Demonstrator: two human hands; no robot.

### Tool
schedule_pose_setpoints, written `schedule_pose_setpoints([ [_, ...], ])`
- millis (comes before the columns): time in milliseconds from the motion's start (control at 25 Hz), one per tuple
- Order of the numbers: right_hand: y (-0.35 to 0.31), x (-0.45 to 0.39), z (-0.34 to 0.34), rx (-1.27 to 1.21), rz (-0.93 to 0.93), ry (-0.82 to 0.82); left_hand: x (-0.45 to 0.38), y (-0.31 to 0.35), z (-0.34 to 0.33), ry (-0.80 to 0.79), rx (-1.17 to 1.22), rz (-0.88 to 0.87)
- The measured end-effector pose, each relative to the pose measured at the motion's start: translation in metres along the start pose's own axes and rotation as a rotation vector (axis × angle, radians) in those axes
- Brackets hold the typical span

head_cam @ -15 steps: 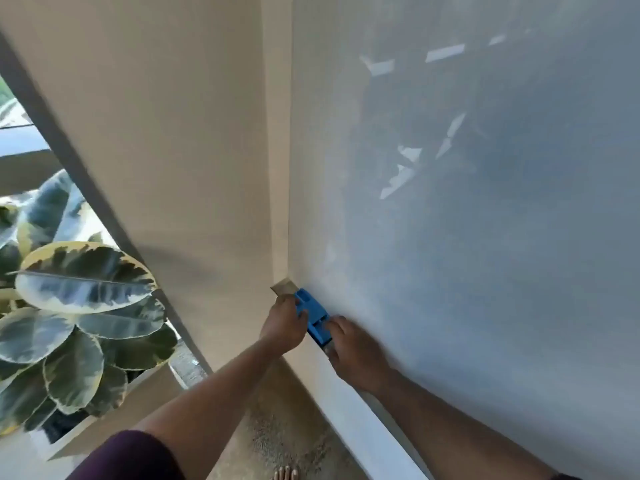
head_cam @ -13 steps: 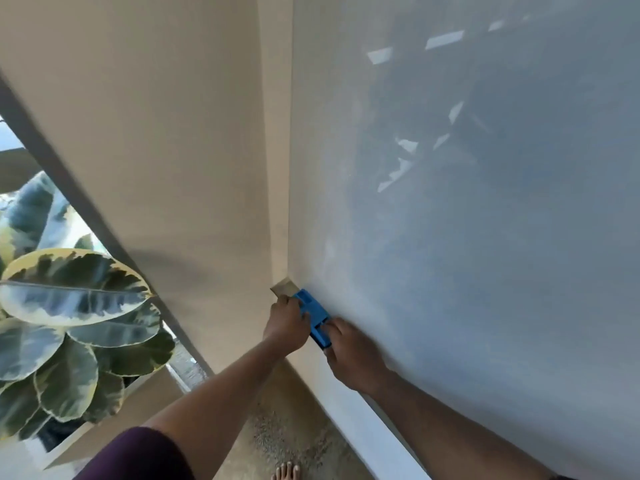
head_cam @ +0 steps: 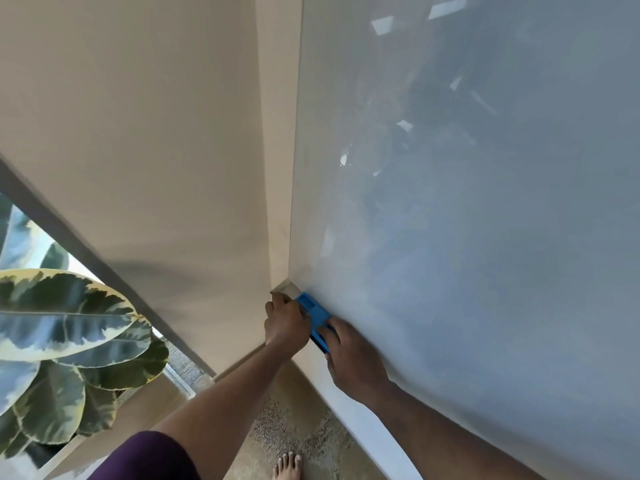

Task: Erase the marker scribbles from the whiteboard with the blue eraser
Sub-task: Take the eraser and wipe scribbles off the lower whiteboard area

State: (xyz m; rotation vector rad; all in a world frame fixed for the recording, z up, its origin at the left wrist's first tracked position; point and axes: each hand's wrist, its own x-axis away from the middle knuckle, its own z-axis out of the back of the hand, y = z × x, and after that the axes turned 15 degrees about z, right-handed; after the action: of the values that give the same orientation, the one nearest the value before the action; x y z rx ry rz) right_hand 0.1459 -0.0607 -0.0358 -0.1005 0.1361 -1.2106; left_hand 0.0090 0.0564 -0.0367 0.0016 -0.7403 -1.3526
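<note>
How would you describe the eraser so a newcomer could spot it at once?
Start at the big glossy whiteboard filling the right side and follow its left edge down to the bottom corner. There both hands meet: left hand, right hand. The blue eraser lies between them, the only bright blue thing against pale board and beige wall.

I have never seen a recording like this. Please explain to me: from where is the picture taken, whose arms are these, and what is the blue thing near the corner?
There is no machine here. A person wears a camera on the head, so you look down along that person's own arms. The big pale surface on the right is a whiteboard; it meets a beige wall at the corner. The blue thing is an eraser, pressed against the board low down near that corner. Both hands are on it: the left hand grips its left side and the right hand holds its lower end. I see no clear marker scribbles on the board. A large leafy plant stands at the lower left, and a bare foot shows at the bottom.
</note>
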Motion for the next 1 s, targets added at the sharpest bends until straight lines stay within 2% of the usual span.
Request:
schedule_pose_setpoints([
  [280,-0.009,-0.015,0.006,0.083,0.054,0.117,0.015,0.002,0.020,0.050,0.181,-0.028],
  [400,-0.014,-0.017,0.015,0.130,0.075,0.144,0.035,0.007,0.030,0.087,0.190,-0.089],
  [560,-0.021,0.000,0.029,0.094,0.088,0.172,0.078,0.014,0.044,0.128,0.163,-0.215],
  [680,-0.027,0.020,0.047,0.002,0.047,0.236,0.115,0.018,0.053,0.155,0.248,-0.287],
  [760,-0.032,0.038,0.064,-0.047,0.039,0.263,0.141,0.017,0.053,0.239,0.266,-0.342],
  [800,-0.035,0.049,0.072,-0.066,0.053,0.277,0.155,0.017,0.051,0.281,0.312,-0.367],
  [880,-0.042,0.074,0.089,-0.113,0.094,0.336,0.187,0.023,0.045,0.287,0.612,-0.315],
  [920,-0.048,0.086,0.097,-0.137,0.116,0.384,0.205,0.026,0.042,0.236,0.782,-0.232],
  [1000,-0.061,0.110,0.113,-0.184,0.144,0.474,0.242,0.033,0.038,-0.013,1.026,-0.100],
])
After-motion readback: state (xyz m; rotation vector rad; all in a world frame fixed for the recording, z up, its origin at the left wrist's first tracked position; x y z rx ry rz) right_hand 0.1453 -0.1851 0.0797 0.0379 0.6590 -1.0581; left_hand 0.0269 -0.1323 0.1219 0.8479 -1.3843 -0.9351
